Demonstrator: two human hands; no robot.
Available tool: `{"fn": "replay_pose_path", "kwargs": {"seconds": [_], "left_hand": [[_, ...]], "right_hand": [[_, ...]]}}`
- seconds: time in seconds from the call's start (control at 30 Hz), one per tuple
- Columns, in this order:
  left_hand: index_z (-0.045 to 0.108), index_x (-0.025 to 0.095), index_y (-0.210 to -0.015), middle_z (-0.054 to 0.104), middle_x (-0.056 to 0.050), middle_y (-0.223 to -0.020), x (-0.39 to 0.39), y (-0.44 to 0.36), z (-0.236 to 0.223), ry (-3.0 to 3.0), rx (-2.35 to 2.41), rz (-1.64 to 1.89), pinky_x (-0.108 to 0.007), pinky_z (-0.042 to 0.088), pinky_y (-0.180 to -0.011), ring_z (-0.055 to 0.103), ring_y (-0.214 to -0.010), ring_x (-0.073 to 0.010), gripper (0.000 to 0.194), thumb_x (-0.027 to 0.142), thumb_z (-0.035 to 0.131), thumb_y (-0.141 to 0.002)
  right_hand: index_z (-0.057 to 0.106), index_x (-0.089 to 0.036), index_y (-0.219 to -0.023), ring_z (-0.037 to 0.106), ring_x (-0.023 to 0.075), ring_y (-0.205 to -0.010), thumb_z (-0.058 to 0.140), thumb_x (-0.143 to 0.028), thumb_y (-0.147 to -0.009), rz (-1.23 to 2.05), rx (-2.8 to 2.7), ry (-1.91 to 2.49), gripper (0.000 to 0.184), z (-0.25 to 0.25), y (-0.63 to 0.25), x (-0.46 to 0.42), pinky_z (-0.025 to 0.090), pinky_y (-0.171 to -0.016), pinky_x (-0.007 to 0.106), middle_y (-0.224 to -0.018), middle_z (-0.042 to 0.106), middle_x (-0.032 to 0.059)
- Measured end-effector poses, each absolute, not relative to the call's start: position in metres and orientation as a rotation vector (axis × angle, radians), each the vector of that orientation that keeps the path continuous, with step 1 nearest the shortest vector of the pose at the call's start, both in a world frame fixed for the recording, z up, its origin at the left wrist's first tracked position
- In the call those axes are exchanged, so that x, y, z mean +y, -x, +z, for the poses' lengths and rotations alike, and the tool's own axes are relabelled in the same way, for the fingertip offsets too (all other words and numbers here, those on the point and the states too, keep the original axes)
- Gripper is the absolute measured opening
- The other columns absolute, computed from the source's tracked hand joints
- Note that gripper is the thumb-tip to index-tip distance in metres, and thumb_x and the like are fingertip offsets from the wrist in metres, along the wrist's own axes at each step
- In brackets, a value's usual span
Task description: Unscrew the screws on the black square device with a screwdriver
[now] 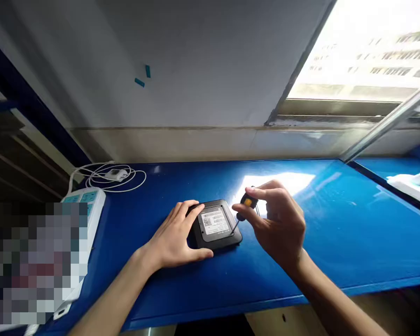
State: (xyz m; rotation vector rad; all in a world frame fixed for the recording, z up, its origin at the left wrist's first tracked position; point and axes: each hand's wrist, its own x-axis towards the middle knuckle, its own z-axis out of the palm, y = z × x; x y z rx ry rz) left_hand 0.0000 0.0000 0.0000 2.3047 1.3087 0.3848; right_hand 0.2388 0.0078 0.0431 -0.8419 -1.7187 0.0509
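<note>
1. Centre: left hand (177, 238), thumb and fingers clamped across the left side of the box (224, 242).
2. Right of centre: right hand (282, 221) pinches the driver (248, 201); its shaft slants down-left to the box, tip beside the label's (215, 221) lower-right corner.
3. Left, farther back: coiled cable (140, 183).

Left hand (178, 233) steadying black box (224, 243), right hand (278, 219) gripping screwdriver (248, 201), blue table (182, 294), coiled white cable (140, 184)
</note>
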Motion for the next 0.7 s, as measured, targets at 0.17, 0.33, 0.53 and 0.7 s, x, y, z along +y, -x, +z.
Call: {"fn": "replay_pose_path", "kwargs": {"seconds": [0.17, 0.33, 0.53, 0.7], "left_hand": [[0.036, 0.022, -0.154, 0.038, -0.014, -0.155, 0.002, -0.001, -0.001, -2.318, 1.288, 0.423, -0.058, 0.040, -0.118, 0.038, -0.140, -0.0378, 0.102, 0.070, 0.076, -0.074], [0.036, 0.020, -0.154, 0.038, -0.014, -0.155, 0.001, -0.001, 0.003, -2.296, 1.295, 0.402, -0.058, 0.042, -0.116, 0.037, -0.141, -0.0389, 0.102, 0.069, 0.076, -0.074], [0.035, 0.021, -0.155, 0.037, -0.014, -0.156, 0.001, 0.000, 0.002, -2.290, 1.296, 0.400, -0.058, 0.043, -0.116, 0.037, -0.141, -0.0387, 0.103, 0.069, 0.077, -0.074], [0.034, 0.022, -0.155, 0.037, -0.014, -0.156, 0.002, 0.000, 0.000, -2.289, 1.295, 0.412, -0.059, 0.043, -0.116, 0.038, -0.141, -0.0388, 0.102, 0.069, 0.076, -0.074]], "right_hand": [[0.060, -0.025, -0.118, 0.074, 0.0201, -0.096, 0.059, -0.004, -0.093, 0.237, -1.676, 0.832, 0.032, 0.041, -0.239, -0.003, 0.064, -0.077, 0.040, -0.117, 0.070, 0.0070], [0.061, -0.025, -0.122, 0.074, 0.0201, -0.092, 0.066, -0.002, -0.088, 0.178, -1.724, 0.821, 0.042, 0.040, -0.247, -0.002, 0.065, -0.075, 0.039, -0.108, 0.071, 0.0043], [0.067, -0.022, -0.108, 0.064, 0.0144, -0.070, 0.082, -0.011, -0.080, 0.004, -1.765, 0.812, 0.034, 0.045, -0.257, 0.003, 0.057, -0.059, 0.033, -0.088, 0.062, 0.0005], [0.064, -0.022, -0.126, 0.071, 0.0198, -0.089, 0.058, -0.016, -0.098, 0.094, -1.804, 0.831, 0.030, 0.043, -0.258, -0.005, 0.061, -0.068, 0.038, -0.105, 0.063, 0.0070]]}}
